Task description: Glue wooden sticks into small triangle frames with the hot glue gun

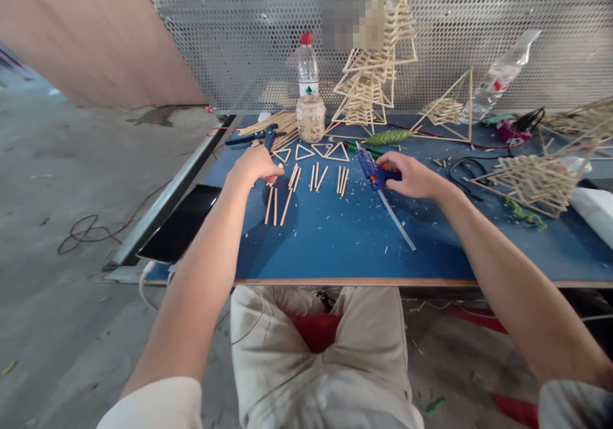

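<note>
My right hand (412, 175) grips a blue hot glue gun (372, 168) low over the blue table (335, 244), a clear glue stick (396, 219) trailing back from it. My left hand (253, 166) has its fingers pinched down on thin wooden sticks (275, 200) lying on the table. More stick groups (318, 177) lie in a row between the hands. Behind them sit several small stick triangles (322, 151).
A plastic water bottle (307, 66) and a jar (310, 118) stand at the back by the perforated metal screen. Stick pyramids (371, 78) and lattice models (534, 179) fill the back and right. A black tablet (184, 221) lies at the left edge, and cables run at the right.
</note>
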`<state>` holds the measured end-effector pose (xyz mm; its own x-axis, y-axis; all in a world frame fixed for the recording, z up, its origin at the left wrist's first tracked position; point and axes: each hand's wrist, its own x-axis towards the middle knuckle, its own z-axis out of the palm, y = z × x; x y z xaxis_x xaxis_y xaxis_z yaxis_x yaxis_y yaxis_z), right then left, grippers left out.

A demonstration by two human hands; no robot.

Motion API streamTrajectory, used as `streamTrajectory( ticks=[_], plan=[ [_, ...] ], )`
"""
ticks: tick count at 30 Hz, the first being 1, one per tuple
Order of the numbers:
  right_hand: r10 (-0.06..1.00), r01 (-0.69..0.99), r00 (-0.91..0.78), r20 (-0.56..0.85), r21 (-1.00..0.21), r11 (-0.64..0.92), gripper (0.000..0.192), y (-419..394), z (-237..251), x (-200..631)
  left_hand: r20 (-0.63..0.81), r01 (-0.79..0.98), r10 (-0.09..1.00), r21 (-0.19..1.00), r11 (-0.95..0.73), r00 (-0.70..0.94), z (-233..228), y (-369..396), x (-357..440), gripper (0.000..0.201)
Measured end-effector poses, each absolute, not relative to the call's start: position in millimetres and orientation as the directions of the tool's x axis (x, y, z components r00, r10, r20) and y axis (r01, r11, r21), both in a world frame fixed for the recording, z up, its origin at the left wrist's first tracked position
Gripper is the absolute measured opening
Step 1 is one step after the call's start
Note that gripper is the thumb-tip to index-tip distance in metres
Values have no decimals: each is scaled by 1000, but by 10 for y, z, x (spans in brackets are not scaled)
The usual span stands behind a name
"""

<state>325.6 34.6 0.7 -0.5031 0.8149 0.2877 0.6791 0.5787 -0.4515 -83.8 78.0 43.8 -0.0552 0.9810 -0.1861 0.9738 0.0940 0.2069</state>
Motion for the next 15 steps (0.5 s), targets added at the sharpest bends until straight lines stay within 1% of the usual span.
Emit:
streamTrajectory(
  ticks=[5, 8, 10, 11, 12, 13, 14, 15],
  plan=[
    [827, 696, -496, 266, -449, 561, 46, 340, 18, 3258, -182, 990, 983, 133, 38, -13, 392, 796, -812, 32],
    [827, 694, -494, 268, -452, 561, 45, 328, 35, 3246, -193, 991, 981, 130, 9, 17, 431, 782, -868, 34],
    [826, 677, -488, 282, -474, 563, 44, 308, 60, 3235, -159, 989, 987, 149, 4, 20, 494, 751, -922, 31],
    [825, 663, -483, 292, -494, 563, 42, 293, 78, 3227, -121, 983, 993, 181, 9, 13, 530, 729, -938, 28],
    [827, 644, -474, 303, -520, 560, 39, 276, 97, 3218, -65, 968, 998, 251, 8, 9, 566, 703, -938, 24],
    [830, 621, -460, 314, -554, 554, 37, 257, 116, 3207, 14, 934, 1000, 357, -19, 15, 597, 674, -912, 21],
    [837, 592, -442, 323, -596, 543, 34, 237, 133, 3193, 62, 867, 997, 494, -71, 46, 618, 641, -858, 17],
    [845, 552, -421, 329, -646, 527, 33, 219, 147, 3178, 109, 765, 991, 631, -126, 73, 627, 603, -772, 17]
  ],
)
